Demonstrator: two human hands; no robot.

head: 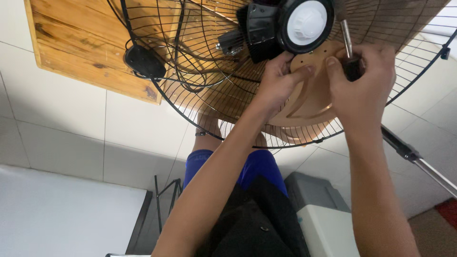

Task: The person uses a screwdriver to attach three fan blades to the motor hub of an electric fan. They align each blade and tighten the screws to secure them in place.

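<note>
Wooden pallet board (pixel 81 43) sits at the 10 o'clock corner on pale floor tiles (pixel 57 123), and a black round cable box (pixel 144 62) lies on its lower edge with black cord looping off to 3 o'clock. Black wire fan guard (pixel 200 71) spreads across the top of the view. Fan motor housing (pixel 259 28), black with a white round cap (pixel 307 21), sits at 12 o'clock.

The person's left hand (pixel 276 85) is curled, thumb and fingers pinching the rim of a tan fan blade (pixel 309 97) just under the motor. At about 2 o'clock from it, the right hand (pixel 362 88) is closed round the dark handle of a screwdriver (pixel 350 52), whose metal shaft points up toward the hub. A grey metal pole (pixel 419 162) runs off toward 4 o'clock. Below, at 6 o'clock, are blue and black clothing and a grey-white box (pixel 319 209).

Risks, as judgement: the screwdriver tip could slip off its fastener if the shaft sits tilted, gouging the blade or jabbing the left thumb, which lies near it. The pinch on the blade looks light; if the blade turns, the driver loses alignment. The guard looks unsupported in part and could shift under a push. A loosened screw could drop through the wires. The cord could snag.
</note>
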